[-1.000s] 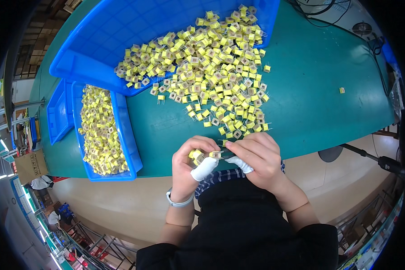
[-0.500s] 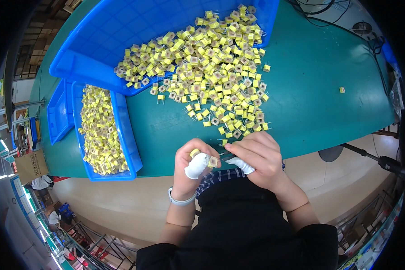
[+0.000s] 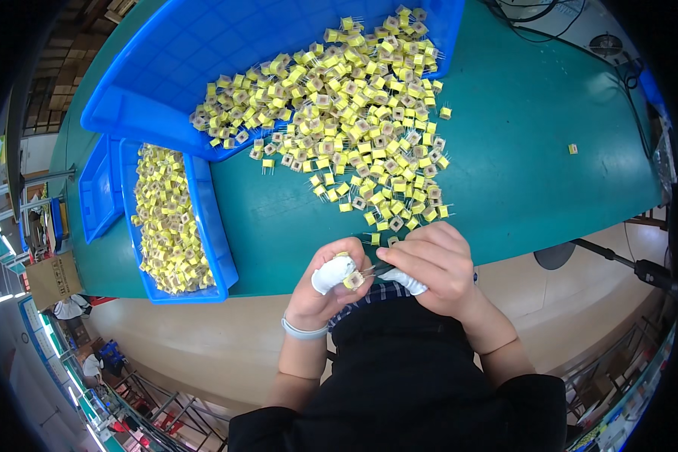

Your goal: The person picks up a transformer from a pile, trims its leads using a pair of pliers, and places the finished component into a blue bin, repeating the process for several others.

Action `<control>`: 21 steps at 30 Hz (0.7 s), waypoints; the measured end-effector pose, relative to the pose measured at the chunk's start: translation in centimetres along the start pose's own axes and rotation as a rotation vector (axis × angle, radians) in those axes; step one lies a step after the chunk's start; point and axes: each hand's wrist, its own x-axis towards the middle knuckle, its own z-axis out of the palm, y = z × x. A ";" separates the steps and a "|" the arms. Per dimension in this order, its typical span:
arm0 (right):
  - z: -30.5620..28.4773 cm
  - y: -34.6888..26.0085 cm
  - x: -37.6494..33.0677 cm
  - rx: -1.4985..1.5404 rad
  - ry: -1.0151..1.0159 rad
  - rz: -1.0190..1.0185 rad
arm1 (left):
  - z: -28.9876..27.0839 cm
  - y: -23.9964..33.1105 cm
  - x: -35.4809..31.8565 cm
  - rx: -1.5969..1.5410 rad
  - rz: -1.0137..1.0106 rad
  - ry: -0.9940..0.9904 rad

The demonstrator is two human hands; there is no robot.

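Observation:
My left hand, its thumb wrapped in white, pinches a small yellow-taped coil with pins. A bit of yellow shows behind that thumb, perhaps a second coil. In my right hand is a dark, thin-tipped tool that looks like tweezers. White wrapping covers a digit of this hand too. The tool's tips meet the pin side of the held coil, though the exact contact is too small to make out. Just beyond my hands lies a large loose pile of the same coils.
A big blue bin lies tipped at the back, coils spilling from it onto the green table. At the left stands a smaller blue bin full of coils, beside another blue tray. One stray coil sits far right.
The coil in my left hand has turned and dropped slightly, its face now showing more. My left fingers have shifted around it. The right hand with the tool has barely moved.

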 end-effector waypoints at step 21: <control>-0.2 0.0 0.0 -0.005 -0.021 -0.021 | -0.4 0.0 -0.1 -0.036 -0.109 -0.016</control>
